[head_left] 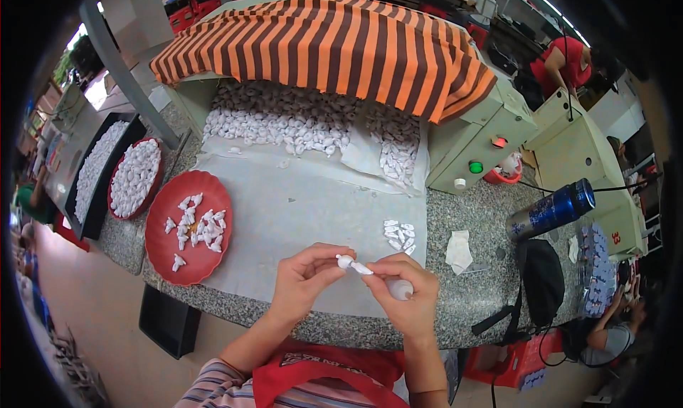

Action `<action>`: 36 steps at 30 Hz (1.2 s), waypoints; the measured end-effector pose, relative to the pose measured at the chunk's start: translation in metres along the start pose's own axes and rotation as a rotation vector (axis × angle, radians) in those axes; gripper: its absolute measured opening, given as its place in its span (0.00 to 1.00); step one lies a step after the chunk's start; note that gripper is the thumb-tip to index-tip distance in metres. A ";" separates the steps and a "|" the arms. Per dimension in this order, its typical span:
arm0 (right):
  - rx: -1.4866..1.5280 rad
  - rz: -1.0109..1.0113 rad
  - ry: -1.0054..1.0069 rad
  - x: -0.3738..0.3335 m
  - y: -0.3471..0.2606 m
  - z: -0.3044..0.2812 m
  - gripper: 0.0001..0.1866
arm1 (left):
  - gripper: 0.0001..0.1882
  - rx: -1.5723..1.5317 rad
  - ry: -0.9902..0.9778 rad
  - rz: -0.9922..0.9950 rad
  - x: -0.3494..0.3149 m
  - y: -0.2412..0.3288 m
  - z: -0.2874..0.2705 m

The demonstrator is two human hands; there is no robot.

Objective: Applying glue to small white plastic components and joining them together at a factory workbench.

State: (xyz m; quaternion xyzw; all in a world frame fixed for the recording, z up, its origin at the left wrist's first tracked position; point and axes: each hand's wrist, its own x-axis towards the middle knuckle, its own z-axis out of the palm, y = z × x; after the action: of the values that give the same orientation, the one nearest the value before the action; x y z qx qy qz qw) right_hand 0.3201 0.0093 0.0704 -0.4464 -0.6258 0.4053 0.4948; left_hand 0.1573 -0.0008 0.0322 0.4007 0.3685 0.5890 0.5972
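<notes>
1. Speckled grey stone countertop point(491, 209) spans a busy workroom; a pale floor point(99, 287) shows at left, and a person in red point(569, 63) bends over at upper right.
2. Across the counter's middle lies a white sheet point(313, 202), running back under a pale green box point(491, 138) draped with an orange-and-brown striped cloth point(320, 45). Heaped white pieces point(277, 116) fill the box's opening; red and green lights glow on its side.
3. To the left sit a red plate point(167, 248) with scattered white figures point(210, 229), a fuller red bowl point(112, 198) and a black tray point(87, 231).
4. To the right are a paper napkin point(459, 250), a blue bottle point(558, 209) and a black bag point(542, 269).
5. Over the sheet's near part, the left hand point(302, 278) pinches the rounded end of a small white piece point(346, 261), thumb and forefinger nearly closed.
6. Thumb and forefinger of the right hand point(420, 285) pinch its pointed end; a pale round-ended object point(400, 289) is tucked in that palm.
7. Loose white slivers point(398, 232) lie on the sheet beyond the right hand.
</notes>
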 end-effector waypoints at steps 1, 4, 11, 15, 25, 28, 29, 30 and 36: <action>-0.034 -0.026 -0.005 -0.002 -0.001 0.000 0.09 | 0.13 0.055 -0.041 0.041 0.000 0.001 0.000; -0.089 -0.061 -0.008 -0.004 0.000 0.000 0.09 | 0.12 0.054 -0.056 0.002 0.002 0.004 -0.001; -0.107 -0.062 0.024 -0.005 0.008 0.003 0.08 | 0.13 0.069 -0.096 0.002 0.003 0.000 -0.001; -0.104 -0.034 0.026 -0.007 0.011 0.001 0.08 | 0.12 0.175 -0.086 -0.001 0.003 0.000 0.003; -0.060 0.126 -0.074 0.007 0.018 -0.008 0.05 | 0.11 0.110 -0.007 -0.279 0.003 -0.008 -0.001; -0.040 0.300 -0.159 0.028 0.023 -0.008 0.04 | 0.12 -0.205 0.036 -0.553 0.009 -0.016 -0.006; -0.067 0.341 -0.209 0.033 0.024 -0.008 0.04 | 0.12 -0.202 0.033 -0.559 0.010 -0.020 -0.009; -0.093 0.382 -0.260 0.038 0.026 -0.009 0.05 | 0.13 -0.296 -0.006 -0.611 0.011 -0.025 -0.014; -0.087 0.435 -0.297 0.045 0.035 -0.006 0.06 | 0.13 -0.494 -0.013 -0.709 0.012 -0.035 -0.022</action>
State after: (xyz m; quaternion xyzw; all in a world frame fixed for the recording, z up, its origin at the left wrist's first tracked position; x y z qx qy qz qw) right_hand 0.3267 0.0621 0.0503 -0.5268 -0.5977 0.5360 0.2792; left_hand 0.1522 0.0130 -0.0079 0.0978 0.3274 0.4154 0.8430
